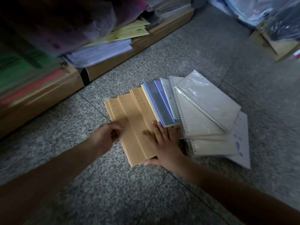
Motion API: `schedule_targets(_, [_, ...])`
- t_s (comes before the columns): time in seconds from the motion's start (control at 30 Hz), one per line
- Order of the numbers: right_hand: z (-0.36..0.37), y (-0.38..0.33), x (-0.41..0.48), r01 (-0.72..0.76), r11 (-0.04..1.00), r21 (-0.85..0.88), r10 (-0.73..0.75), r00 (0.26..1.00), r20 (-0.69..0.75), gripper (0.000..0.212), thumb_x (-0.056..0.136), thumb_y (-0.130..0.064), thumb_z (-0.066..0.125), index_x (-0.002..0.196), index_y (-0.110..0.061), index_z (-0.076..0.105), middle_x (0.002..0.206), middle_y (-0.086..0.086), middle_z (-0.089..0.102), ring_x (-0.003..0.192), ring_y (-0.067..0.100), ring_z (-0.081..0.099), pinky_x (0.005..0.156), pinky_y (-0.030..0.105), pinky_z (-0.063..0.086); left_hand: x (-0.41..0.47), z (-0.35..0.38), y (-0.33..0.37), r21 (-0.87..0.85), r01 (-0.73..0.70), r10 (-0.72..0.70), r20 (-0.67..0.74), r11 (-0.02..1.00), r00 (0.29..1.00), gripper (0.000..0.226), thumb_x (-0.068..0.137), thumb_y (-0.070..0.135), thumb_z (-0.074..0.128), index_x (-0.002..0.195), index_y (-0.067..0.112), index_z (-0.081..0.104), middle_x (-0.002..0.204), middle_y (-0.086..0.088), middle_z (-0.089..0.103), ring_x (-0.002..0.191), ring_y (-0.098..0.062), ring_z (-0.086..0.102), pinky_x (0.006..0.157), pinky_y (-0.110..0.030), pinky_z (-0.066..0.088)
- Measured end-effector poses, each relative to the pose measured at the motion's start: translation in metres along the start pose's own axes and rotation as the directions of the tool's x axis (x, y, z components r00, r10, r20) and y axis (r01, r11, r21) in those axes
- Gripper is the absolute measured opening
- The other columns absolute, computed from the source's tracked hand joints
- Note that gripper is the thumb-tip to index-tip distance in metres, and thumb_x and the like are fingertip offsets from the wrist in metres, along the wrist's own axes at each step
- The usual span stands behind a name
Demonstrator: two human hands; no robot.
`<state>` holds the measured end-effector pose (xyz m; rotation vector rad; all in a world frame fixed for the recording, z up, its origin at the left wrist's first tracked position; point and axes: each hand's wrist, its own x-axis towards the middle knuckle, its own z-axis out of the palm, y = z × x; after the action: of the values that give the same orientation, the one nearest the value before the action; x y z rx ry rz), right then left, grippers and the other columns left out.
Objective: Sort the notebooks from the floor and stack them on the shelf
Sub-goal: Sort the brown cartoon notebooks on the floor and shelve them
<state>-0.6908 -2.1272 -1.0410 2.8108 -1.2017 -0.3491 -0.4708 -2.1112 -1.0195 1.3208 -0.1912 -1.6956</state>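
Bare forearms reach down to the floor (178, 54), and both hands are on the kraft-brown notebooks (129, 114), several matching ones fanned out with embossed lettering on their covers. On their left edge, the left hand (107, 135) grips with curled fingers and the thumb on top. Over their near right corner, the right hand (162, 143) lies flat with its fingers spread, pressing on the covers. Its thumb sits at the near edge, and I cannot tell whether it hooks underneath.

Overlapping the brown ones on their right is a fan of slim blue and grey notebooks (159, 101) with one pale yellow cover among them. Further right of that lie the spiral-bound notebooks (206, 101), some in clear plastic sleeves, piled on a white printed sheet (241, 143).

Beyond the brown ones and to their left runs the wooden shelf base (113, 69), already loaded with yellow booklets (129, 31) and bagged paper goods. Plastic-wrapped stock (259, 10) sits far off to their upper right.

As I read it, the sorting has barely started. The notebooks lie grouped by kind, but every one is on the floor, and none of this lot is visibly stacked on the shelf. The brown set looks like the first to be squared up and lifted; the blue and spiral groups remain.
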Motion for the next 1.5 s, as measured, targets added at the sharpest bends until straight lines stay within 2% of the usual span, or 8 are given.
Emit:
schedule_targets(0.37, [0.014,0.003,-0.008,0.224,0.97,-0.099,-0.241,0.946,-0.217,0.086,0.068,-0.051,0.069,0.136,-0.012,0.035,0.145,0.02,0.038,0.124,0.039,0.049,0.098,0.046,0.042,0.0,-0.008,0.002,-0.078,-0.028,0.049,0.295,0.997,0.954,0.051,0.027,0.02,0.086,0.073,0.018,0.066,0.074,0.0,0.066,0.072,-0.015,0.063,0.077,-0.028,0.043])
schedule_targets(0.47, [0.011,0.003,-0.01,0.23,0.972,-0.045,-0.234,0.937,-0.261,0.08,0.063,-0.026,0.072,0.133,-0.012,0.036,0.147,0.019,0.034,0.125,0.038,0.048,0.095,0.047,0.043,-0.002,-0.008,0.003,-0.033,-0.084,0.091,0.366,0.996,0.926,0.023,0.043,0.023,0.079,0.062,0.021,0.066,0.068,0.003,0.063,0.072,-0.014,0.061,0.074,-0.025,0.046])
schedule_targets(0.63, [-0.005,-0.008,-0.005,0.034,0.995,0.097,-0.018,0.986,-0.166,0.103,0.039,-0.035,0.088,0.128,-0.015,0.038,0.144,0.015,0.04,0.119,0.031,0.054,0.093,0.044,0.045,-0.001,-0.013,-0.002,-0.008,-0.12,0.115,0.34,0.993,0.933,0.044,0.073,0.009,0.049,0.116,0.015,0.055,0.089,-0.005,0.062,0.082,-0.017,0.061,0.07,-0.024,0.052])
schedule_targets(1.0, [-0.041,0.002,0.008,0.065,0.997,-0.035,-0.068,0.993,-0.101,0.085,0.074,-0.041,0.07,0.142,-0.005,0.035,0.134,0.017,0.053,0.105,0.035,0.063,0.063,0.036,0.056,-0.034,-0.019,-0.007,-0.034,0.046,-0.043,0.077,0.998,0.996,0.025,0.086,0.016,0.048,0.064,0.013,0.06,0.065,-0.008,0.057,0.061,-0.02,0.055,0.057,-0.03,0.041])
schedule_targets(1.17, [-0.091,0.0,0.01,-0.007,0.995,0.095,0.02,0.99,-0.139,0.072,0.091,-0.04,0.047,0.151,-0.018,0.012,0.108,0.012,0.066,0.088,0.031,0.064,0.068,0.033,0.047,-0.05,-0.039,0.005,-0.003,0.067,-0.068,-0.031,0.998,0.997,0.015,0.094,0.02,0.044,0.092,0.015,0.058,0.102,-0.006,0.064,0.092,-0.019,0.06,0.081,-0.034,0.042])
schedule_targets(1.27, [-0.116,-0.018,0.008,-0.031,0.99,0.139,0.045,0.994,-0.102,0.065,0.09,-0.039,0.049,0.146,-0.013,0.03,0.094,0.011,0.068,0.084,0.031,0.065,0.066,0.033,0.046,-0.06,-0.053,0.014,0.031,0.026,-0.024,-0.055,0.999,0.998,0.02,0.097,0.02,0.04,0.098,0.013,0.058,0.101,-0.005,0.064,0.095,-0.018,0.06,0.089,-0.036,0.041])
schedule_targets(1.4, [-0.117,-0.078,-0.005,0.099,0.981,0.167,-0.093,0.995,-0.045,0.061,0.091,-0.031,0.046,0.142,-0.001,0.032,0.115,0.015,0.062,0.094,0.03,0.061,0.077,0.035,0.044,-0.07,-0.064,0.015,0.129,-0.024,0.05,-0.202,0.991,0.978,0.024,0.099,0.026,0.037,0.107,0.011,0.055,0.107,-0.009,0.06,0.103,-0.024,0.056,0.086,-0.036,0.042])
schedule_targets(1.5, [-0.085,-0.127,-0.026,0.281,0.959,-0.028,-0.28,0.96,0.013,0.074,0.076,-0.038,0.06,0.137,-0.001,0.041,0.122,0.02,0.059,0.086,0.031,0.063,0.055,0.032,0.05,-0.076,-0.076,0.003,0.342,-0.034,0.187,-0.423,0.939,0.887,0.025,0.098,0.03,0.04,0.104,0.01,0.054,0.112,-0.013,0.057,0.101,-0.026,0.053,0.085,-0.037,0.04])
